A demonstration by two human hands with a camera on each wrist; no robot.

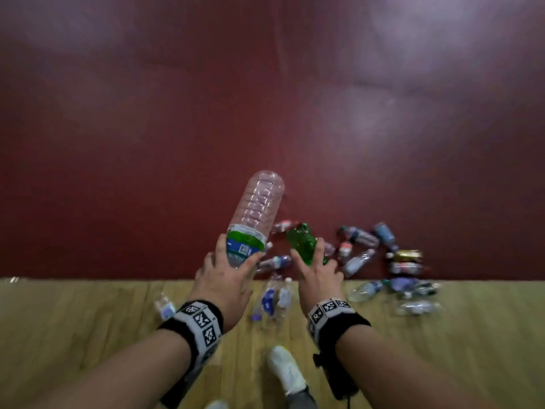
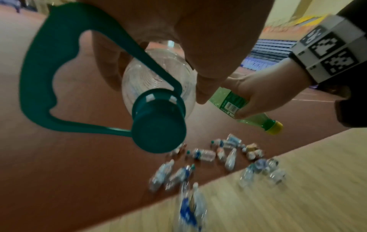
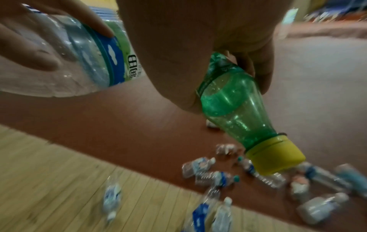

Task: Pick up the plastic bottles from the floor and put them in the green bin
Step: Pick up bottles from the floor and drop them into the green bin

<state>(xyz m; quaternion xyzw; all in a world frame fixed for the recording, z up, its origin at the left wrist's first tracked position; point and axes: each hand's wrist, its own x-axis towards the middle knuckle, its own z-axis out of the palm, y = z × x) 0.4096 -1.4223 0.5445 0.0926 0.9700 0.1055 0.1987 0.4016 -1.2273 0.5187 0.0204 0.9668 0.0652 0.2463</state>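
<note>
My left hand (image 1: 228, 273) grips a large clear bottle (image 1: 256, 212) round its green and blue label, base pointing away. The left wrist view shows its teal cap (image 2: 158, 120) and teal carry handle (image 2: 47, 66). My right hand (image 1: 317, 271) grips a small green bottle (image 1: 305, 242) by the middle; its yellow cap (image 3: 275, 155) points down in the right wrist view. Both bottles are held up above the floor. Several plastic bottles (image 1: 361, 261) lie scattered below on the red floor. No green bin is in view.
The red floor (image 1: 265, 113) meets light wooden boards (image 1: 88, 320) along a straight edge. More bottles (image 1: 272, 299) lie on the wood near that edge. A white shoe (image 1: 286, 370) stands between my arms. Stacked seating (image 2: 272, 51) is far off.
</note>
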